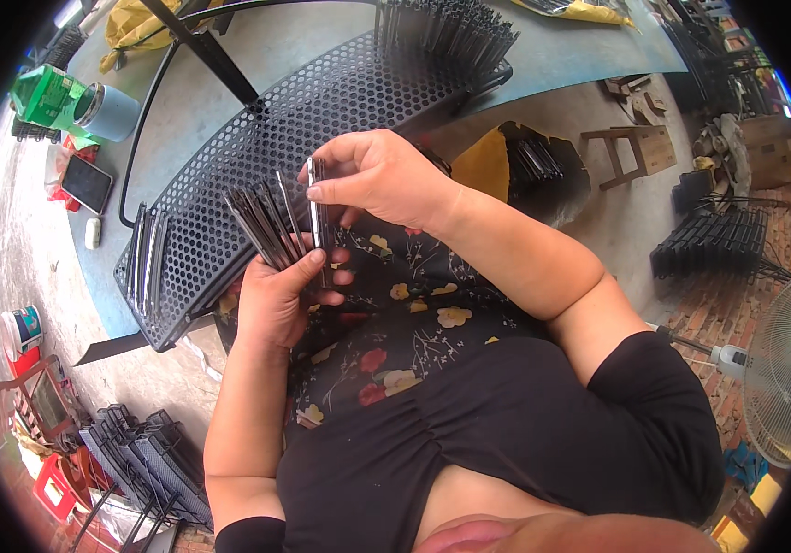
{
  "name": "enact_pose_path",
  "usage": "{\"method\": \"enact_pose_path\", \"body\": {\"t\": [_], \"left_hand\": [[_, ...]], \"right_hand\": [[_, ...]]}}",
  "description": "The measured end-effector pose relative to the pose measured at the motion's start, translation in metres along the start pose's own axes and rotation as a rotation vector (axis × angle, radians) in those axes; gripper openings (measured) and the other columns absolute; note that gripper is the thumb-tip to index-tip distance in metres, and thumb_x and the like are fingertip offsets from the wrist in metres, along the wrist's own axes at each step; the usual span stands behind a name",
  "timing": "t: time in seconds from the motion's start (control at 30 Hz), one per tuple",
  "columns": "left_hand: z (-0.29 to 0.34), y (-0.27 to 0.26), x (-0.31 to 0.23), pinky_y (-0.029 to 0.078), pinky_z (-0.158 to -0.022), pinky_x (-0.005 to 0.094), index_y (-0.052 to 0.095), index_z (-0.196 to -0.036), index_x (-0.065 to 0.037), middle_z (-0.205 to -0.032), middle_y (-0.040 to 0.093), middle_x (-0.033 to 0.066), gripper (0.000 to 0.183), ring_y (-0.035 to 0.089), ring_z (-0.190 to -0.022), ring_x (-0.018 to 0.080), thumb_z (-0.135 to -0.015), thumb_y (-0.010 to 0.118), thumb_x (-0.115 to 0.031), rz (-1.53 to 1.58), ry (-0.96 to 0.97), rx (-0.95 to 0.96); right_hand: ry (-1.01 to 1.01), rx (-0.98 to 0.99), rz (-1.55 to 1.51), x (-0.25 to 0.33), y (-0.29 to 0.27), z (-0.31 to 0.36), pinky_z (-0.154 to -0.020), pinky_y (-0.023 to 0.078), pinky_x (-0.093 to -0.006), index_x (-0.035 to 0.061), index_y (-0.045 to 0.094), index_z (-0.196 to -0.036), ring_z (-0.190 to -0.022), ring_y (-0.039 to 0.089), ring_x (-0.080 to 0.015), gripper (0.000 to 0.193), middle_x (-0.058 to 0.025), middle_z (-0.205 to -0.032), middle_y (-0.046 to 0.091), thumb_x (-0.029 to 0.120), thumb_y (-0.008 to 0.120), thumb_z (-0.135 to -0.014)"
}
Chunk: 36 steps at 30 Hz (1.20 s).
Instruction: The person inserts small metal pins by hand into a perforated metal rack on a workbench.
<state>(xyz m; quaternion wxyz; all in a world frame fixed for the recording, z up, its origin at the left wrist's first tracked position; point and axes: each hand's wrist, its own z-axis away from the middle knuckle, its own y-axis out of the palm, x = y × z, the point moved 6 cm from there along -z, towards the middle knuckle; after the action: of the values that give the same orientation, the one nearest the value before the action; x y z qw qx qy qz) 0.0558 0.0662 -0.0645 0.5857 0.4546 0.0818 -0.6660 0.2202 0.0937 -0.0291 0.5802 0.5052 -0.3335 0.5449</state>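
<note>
My left hand [276, 300] is closed around a fanned bundle of thin dark metal strips [262, 226], held upright above my lap. Between the thumb and fingers of my right hand [382, 175] are the upper ends of one or a few shiny strips [314, 205]; their lower ends reach down to my left fingers. Just beyond both hands lies a curved black perforated metal panel [220, 170]. Several similar strips [148, 258] rest on its left end, and a dense heap of black strips [446, 37] covers its far right end.
On the table [151, 101] stand a green package [45, 95] and a pale blue container [108, 112], near a phone [88, 182]. A black bar [216, 64] slants over the panel. A wooden stool [631, 152], fan [783, 369] and stacked black racks [151, 461] surround me.
</note>
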Motion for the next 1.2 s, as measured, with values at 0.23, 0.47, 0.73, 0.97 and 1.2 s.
{"method": "enact_pose_path", "body": {"t": [0.23, 0.47, 0.73, 0.97, 1.2], "left_hand": [[-0.005, -0.013, 0.004, 0.061, -0.055, 0.0305, 0.049, -0.12, 0.003, -0.103, 0.066, 0.0213, 0.031, 0.071, -0.084, 0.0289, -0.094, 0.059, -0.011, 0.165, -0.084, -0.004], [-0.001, -0.004, 0.002, 0.063, -0.06, 0.0357, 0.051, -0.124, 0.003, -0.109, 0.064, 0.0214, 0.034, 0.069, -0.094, 0.0303, -0.095, 0.057, -0.014, 0.389, -0.082, 0.068], [-0.007, -0.005, 0.011, 0.059, -0.054, 0.0284, 0.058, -0.112, 0.0, -0.091, 0.066, 0.0112, 0.024, 0.066, -0.075, 0.0188, -0.09, 0.064, -0.009, 0.188, -0.087, -0.025], [0.001, -0.004, 0.009, 0.063, -0.074, 0.0431, 0.047, -0.128, 0.005, -0.115, 0.063, 0.0229, 0.04, 0.064, -0.106, 0.0365, -0.091, 0.057, -0.005, 0.259, -0.056, 0.054], [0.004, -0.01, 0.011, 0.058, -0.086, 0.052, 0.044, -0.131, 0.006, -0.117, 0.061, 0.0257, 0.042, 0.062, -0.109, 0.0416, -0.093, 0.054, -0.006, 0.306, -0.068, 0.082]], "right_hand": [[-0.329, -0.227, -0.088, 0.041, -0.033, 0.01, -0.066, 0.057, -0.0236, 0.0003, 0.064, -0.107, -0.078, 0.068, -0.0127, 0.017, -0.0096, -0.089, 0.07, 0.01, 0.063, -0.092], [-0.689, -0.013, 0.814, 0.034, 0.028, 0.054, -0.079, 0.055, -0.0306, 0.0051, 0.07, -0.1, -0.094, 0.067, -0.024, 0.024, -0.012, -0.108, 0.067, -0.005, 0.063, -0.079], [0.268, -0.005, -0.236, -0.064, 0.008, 0.014, -0.072, 0.053, -0.0243, -0.0022, 0.063, -0.102, -0.083, 0.063, -0.0112, 0.017, -0.0065, -0.094, 0.067, 0.012, 0.065, -0.092], [0.193, -0.03, -0.375, -0.07, 0.023, 0.009, -0.059, 0.049, -0.0236, -0.0002, 0.063, -0.1, -0.071, 0.059, -0.0102, 0.016, -0.0045, -0.086, 0.065, 0.012, 0.067, -0.09], [0.263, -0.018, -0.415, -0.071, 0.032, 0.009, -0.054, 0.045, -0.0231, 0.0035, 0.062, -0.104, -0.067, 0.059, -0.0089, 0.019, -0.0019, -0.087, 0.065, 0.013, 0.069, -0.089]]}}
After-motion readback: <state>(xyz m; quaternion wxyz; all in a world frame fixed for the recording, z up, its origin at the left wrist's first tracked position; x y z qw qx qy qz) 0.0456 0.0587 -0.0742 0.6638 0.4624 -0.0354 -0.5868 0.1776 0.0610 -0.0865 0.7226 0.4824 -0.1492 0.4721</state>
